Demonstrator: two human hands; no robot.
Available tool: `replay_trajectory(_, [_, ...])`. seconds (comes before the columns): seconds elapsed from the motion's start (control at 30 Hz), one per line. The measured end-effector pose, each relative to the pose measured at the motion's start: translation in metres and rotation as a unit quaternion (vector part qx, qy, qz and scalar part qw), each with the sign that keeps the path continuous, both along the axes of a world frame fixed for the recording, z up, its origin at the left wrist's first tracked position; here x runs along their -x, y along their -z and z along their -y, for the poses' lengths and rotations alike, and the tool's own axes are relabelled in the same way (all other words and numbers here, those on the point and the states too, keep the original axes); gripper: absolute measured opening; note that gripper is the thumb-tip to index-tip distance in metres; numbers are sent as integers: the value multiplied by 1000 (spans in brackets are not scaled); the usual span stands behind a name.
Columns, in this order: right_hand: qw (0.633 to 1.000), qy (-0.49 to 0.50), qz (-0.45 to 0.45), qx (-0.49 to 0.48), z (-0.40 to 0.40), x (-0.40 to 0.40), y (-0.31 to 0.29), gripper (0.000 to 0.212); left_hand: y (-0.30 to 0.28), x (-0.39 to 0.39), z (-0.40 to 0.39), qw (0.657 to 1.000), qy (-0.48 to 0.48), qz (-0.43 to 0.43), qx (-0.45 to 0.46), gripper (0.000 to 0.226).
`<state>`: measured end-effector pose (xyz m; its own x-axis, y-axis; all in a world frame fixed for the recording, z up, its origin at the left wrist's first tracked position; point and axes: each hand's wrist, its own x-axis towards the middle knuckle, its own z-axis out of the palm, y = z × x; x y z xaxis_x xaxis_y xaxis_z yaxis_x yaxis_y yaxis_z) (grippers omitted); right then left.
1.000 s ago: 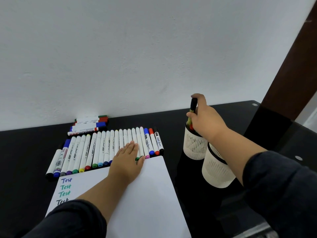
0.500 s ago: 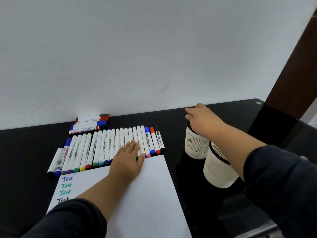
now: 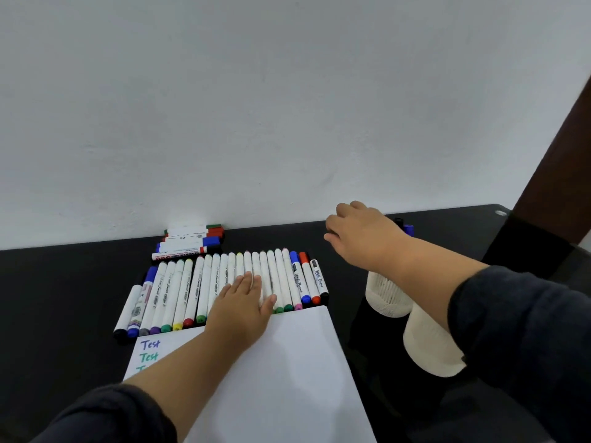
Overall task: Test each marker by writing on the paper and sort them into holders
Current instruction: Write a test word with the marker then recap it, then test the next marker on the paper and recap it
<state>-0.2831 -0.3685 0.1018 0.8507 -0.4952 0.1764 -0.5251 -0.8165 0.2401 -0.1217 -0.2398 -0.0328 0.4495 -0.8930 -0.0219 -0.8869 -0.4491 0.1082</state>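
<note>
Your left hand (image 3: 243, 310) lies flat, fingers released, pinning the paper (image 3: 287, 372) and the marker row (image 3: 224, 282) at 12 o'clock of it. Your right hand (image 3: 361, 238) hovers empty, fingers loosely curled, above the far holder (image 3: 387, 298); the near holder (image 3: 428, 350) touches it at 5 o'clock.

Black table (image 3: 64, 282) with markers (image 3: 224, 279), paper (image 3: 287, 362), two holders (image 3: 388, 302).
</note>
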Motion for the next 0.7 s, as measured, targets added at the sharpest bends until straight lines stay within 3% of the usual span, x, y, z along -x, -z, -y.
replay_trajectory(0.33, [991, -135, 4, -18, -20, -111, 37, 38, -2, -86, -62, 999, -23, 39, -2, 64])
replay_trajectory(0.5, [985, -172, 0, -27, -27, -160, 58, 37, 7, -108, -84, 999, 7, 46, 16, 107])
replay_trajectory(0.57, [984, -177, -5, -26, -27, -175, 67, 36, 7, -110, -85, 999, 4, 26, 37, 100])
replay_trajectory(0.7, [984, -171, -15, -43, -23, -202, 85, 35, 7, -107, -84, 997, -4, -1, 71, 62])
